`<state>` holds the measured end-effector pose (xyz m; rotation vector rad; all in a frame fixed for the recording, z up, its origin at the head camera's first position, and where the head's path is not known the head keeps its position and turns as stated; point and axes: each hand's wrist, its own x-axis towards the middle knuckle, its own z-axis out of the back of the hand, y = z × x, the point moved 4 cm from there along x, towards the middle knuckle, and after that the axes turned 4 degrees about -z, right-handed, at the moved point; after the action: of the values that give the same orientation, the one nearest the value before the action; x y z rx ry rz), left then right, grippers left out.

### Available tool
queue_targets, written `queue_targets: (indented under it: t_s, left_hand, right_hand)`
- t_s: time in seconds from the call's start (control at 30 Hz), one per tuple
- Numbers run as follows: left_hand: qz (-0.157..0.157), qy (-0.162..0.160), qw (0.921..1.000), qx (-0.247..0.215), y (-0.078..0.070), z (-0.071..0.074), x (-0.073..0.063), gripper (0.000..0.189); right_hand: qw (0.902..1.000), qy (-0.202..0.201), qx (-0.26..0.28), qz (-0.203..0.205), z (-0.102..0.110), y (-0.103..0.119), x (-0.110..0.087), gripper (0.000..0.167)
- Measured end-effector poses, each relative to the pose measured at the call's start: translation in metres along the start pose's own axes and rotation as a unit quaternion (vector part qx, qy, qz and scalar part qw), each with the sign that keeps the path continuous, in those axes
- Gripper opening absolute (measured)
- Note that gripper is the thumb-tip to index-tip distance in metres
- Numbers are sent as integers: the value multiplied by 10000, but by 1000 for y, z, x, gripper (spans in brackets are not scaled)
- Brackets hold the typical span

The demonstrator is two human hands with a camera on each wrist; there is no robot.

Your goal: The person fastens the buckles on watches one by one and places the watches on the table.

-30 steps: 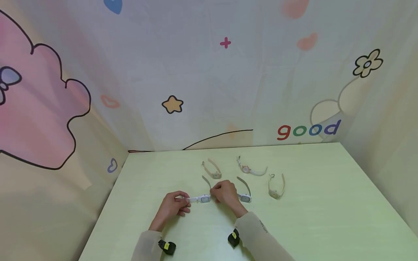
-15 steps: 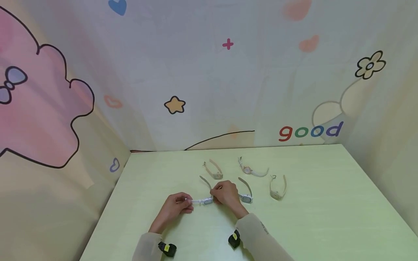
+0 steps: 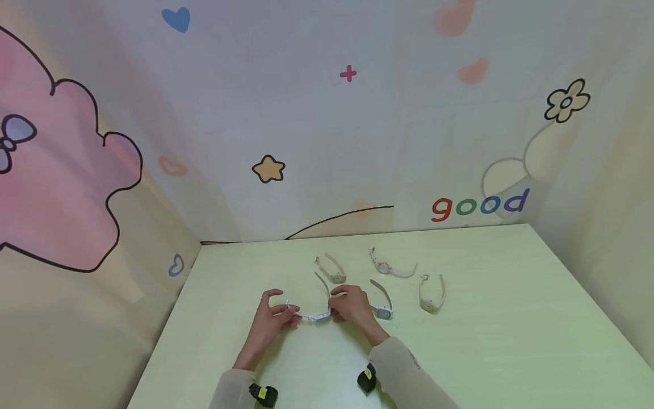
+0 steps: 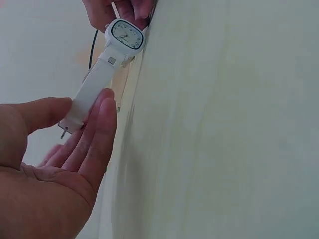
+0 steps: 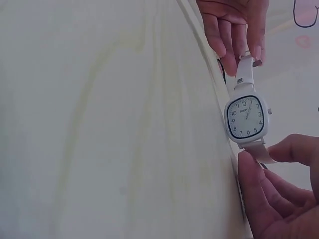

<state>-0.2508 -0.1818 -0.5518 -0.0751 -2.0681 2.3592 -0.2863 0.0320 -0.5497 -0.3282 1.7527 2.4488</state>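
A white wristwatch [image 3: 321, 318] with a rounded square dial is stretched between both hands. My left hand [image 3: 269, 321] pinches the buckle end of its strap between thumb and fingers, as the left wrist view shows, and the buckle pin [image 4: 63, 133] sticks out past the thumb. In the head view the index finger of that hand is raised off the strap. On the other side of the case, my right hand [image 3: 353, 307] pinches the strap close to the dial [image 5: 245, 118]. The strap's free end [image 3: 322, 280] rises behind the right hand's fingers.
Just right of the right hand lies another white watch [image 3: 383, 312], its strap curving up. Farther back are a beige watch [image 3: 337, 278] and a white one [image 3: 384, 268]; a second beige watch [image 3: 430, 305] lies to the right. A printed curtain [image 3: 317, 125] borders the table [image 3: 511, 329].
The held watch has tilted, so its dial shows less from above. My left hand has lifted its index finger while keeping its pinch. The right hand has stayed nearly in place.
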Motion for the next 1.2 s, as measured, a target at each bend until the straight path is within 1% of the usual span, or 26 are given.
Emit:
queue_targets:
  t_s: [0.07,0.13,0.2,0.33,0.5,0.57,0.7,0.83,1.0,1.2]
  left_hand:
    - [42,-20,10000,-26,0,1,1,47]
    - [31,-45,10000,-79,-1,2,1,44]
    - [-41,-92,9998,-153,-2,2,1,40]
    - [-226,-215,9993,-226,-7,2,0,39]
    - [-437,-226,9987,-122,-12,0,0,35]
    - [-550,-248,9981,-96,-15,0,0,32]
    - [-705,-296,9971,-65,-24,-2,0,33]
    - [-716,-287,9970,-59,-32,-5,1,29]
    - [-866,-233,9960,-30,-45,-8,0,24]
    - [-1069,-164,9941,-17,-63,-14,-3,26]
  right_hand:
    - [10000,-46,38,-1,0,0,0,26]
    - [9999,-55,92,2,0,0,0,26]
    - [9999,-29,140,-19,0,0,0,27]
    - [9995,44,296,-53,0,-1,0,28]
    - [9976,188,648,-178,1,1,-3,28]
    - [9966,278,761,-134,2,4,-5,27]
    - [9951,422,895,63,3,10,-9,30]
    - [9933,491,1013,249,5,15,-10,32]
    - [9913,491,1127,478,13,23,-13,31]
    - [9894,422,1137,797,24,35,-20,28]
